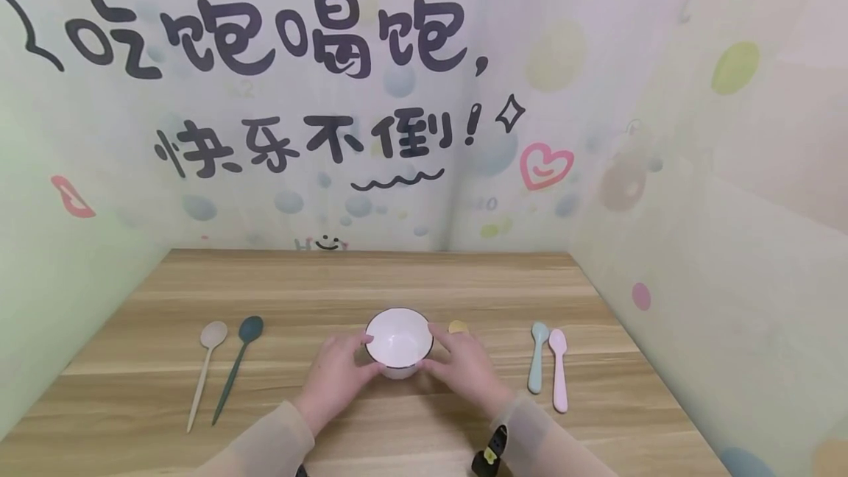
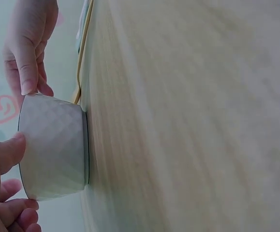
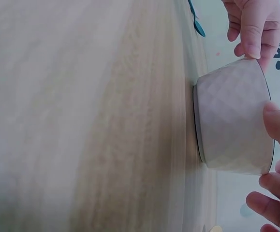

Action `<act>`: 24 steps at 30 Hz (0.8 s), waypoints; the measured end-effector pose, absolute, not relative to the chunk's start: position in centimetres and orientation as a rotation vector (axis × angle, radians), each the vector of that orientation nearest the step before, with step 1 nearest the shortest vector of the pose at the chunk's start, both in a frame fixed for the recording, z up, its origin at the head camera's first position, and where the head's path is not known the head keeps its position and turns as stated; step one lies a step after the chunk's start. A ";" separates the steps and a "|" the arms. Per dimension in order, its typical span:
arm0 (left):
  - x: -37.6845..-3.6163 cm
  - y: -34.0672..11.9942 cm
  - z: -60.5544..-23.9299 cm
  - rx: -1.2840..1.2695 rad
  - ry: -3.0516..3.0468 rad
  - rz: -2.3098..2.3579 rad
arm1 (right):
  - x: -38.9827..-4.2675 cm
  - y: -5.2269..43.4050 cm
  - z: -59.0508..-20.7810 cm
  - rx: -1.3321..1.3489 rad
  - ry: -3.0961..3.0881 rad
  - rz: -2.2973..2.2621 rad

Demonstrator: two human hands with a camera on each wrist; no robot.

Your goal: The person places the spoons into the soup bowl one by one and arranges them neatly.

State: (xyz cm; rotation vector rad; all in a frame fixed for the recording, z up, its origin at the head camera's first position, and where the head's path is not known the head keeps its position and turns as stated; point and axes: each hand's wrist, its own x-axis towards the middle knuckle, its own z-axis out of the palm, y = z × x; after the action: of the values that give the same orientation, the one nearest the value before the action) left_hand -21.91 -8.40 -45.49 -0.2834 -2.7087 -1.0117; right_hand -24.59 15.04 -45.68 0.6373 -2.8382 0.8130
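Note:
A small white bowl point(image 1: 399, 341) with a dark rim is at the middle of the wooden table, upright. My left hand point(image 1: 336, 374) grips its left side, and my right hand point(image 1: 467, 368) grips its right side, thumbs toward me and fingers further round the rim. Both wrist views show the bowl's quilted outer wall point(image 2: 55, 145), its foot right at the tabletop. Partly hidden behind my right hand is a yellow spoon point(image 1: 458, 327), of which the head shows in the head view.
On the left of the table point(image 1: 371, 278) lie a beige spoon point(image 1: 213, 335) and a dark teal spoon point(image 1: 250, 328). To the right, a light blue spoon point(image 1: 535, 359) and a pink spoon point(image 1: 559, 374) lie side by side. Printed walls point(image 1: 397, 219) close off the back and sides.

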 end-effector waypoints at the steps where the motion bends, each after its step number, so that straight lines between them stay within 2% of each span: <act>1: -21.8 -8.4 -45.5 -0.282 -2.711 -1.015 | -24.5 15.1 -45.7 0.639 -2.837 0.808; 11: -22.0 -9.2 -45.8 -0.352 -2.701 -1.004 | -24.1 15.4 -45.8 0.669 -2.809 0.868; 24: -23.2 -10.8 -46.1 -0.665 -2.708 -0.861 | -24.1 15.6 -46.1 0.691 -2.808 0.918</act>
State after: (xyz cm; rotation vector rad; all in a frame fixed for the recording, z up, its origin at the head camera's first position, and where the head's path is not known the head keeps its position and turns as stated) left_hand -23.16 -10.77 -46.08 -0.6650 -2.7077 -0.8606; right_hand -24.14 15.60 -46.15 0.6908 -2.8082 0.9178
